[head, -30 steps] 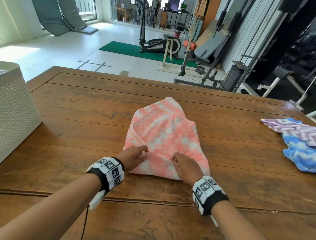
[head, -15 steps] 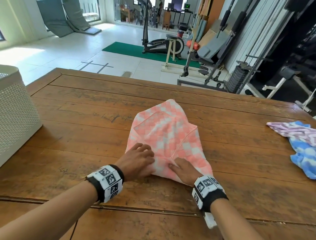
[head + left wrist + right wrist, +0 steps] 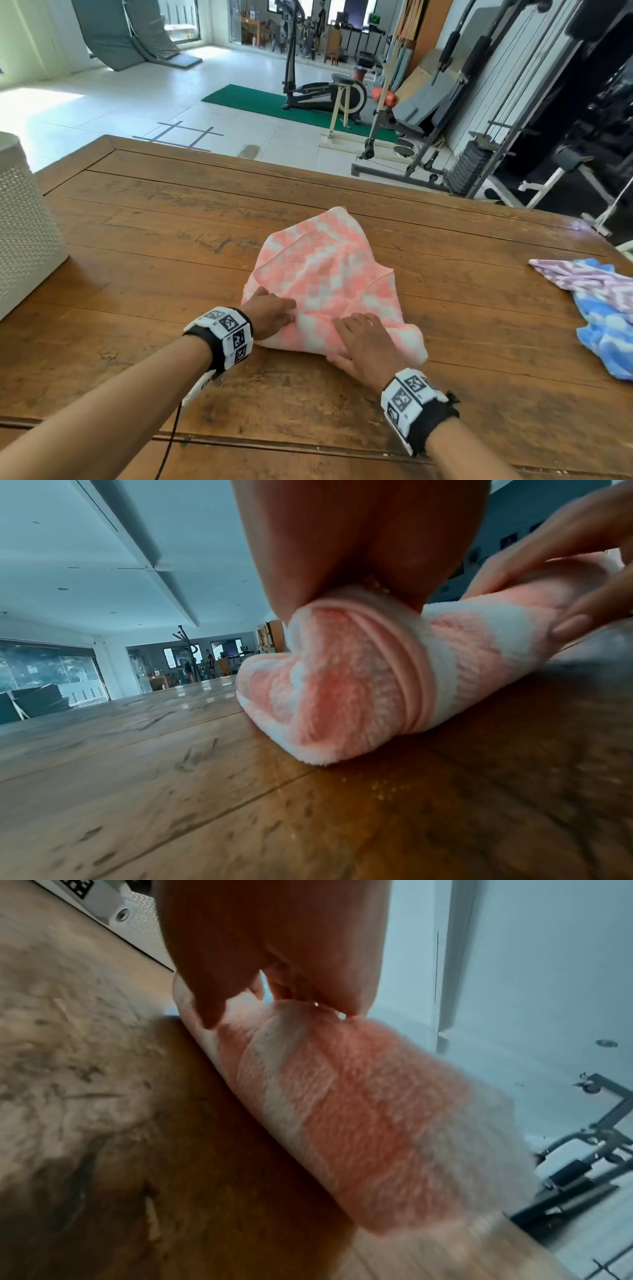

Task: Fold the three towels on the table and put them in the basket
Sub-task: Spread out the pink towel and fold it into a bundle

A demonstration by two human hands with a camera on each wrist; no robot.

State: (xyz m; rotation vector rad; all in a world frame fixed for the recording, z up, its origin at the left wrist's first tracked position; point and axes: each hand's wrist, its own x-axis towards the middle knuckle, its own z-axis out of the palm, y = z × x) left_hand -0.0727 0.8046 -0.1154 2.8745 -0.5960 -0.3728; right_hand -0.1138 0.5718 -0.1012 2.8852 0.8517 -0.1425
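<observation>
From the head view we see the pink checked towel (image 3: 329,281) lying mid-table on the wooden table (image 3: 171,222), its near edge rolled up into a thick fold. Our left hand (image 3: 270,317) sits on the left end of that roll and our right hand (image 3: 366,342) on the middle of it, but from above we cannot tell how the fingers close. The left wrist view settles it: the left hand (image 3: 359,547) pinches the bunched end of the towel (image 3: 359,683), and the right hand's fingers (image 3: 548,569) curl over the roll further along. The right wrist view, blurred, shows the right hand (image 3: 274,947) holding the roll (image 3: 377,1110) from above. Only the head view shows the white basket (image 3: 24,222) at the table's left edge and two other towels, a purple towel (image 3: 582,277) and a blue towel (image 3: 606,325), heaped together far right.
</observation>
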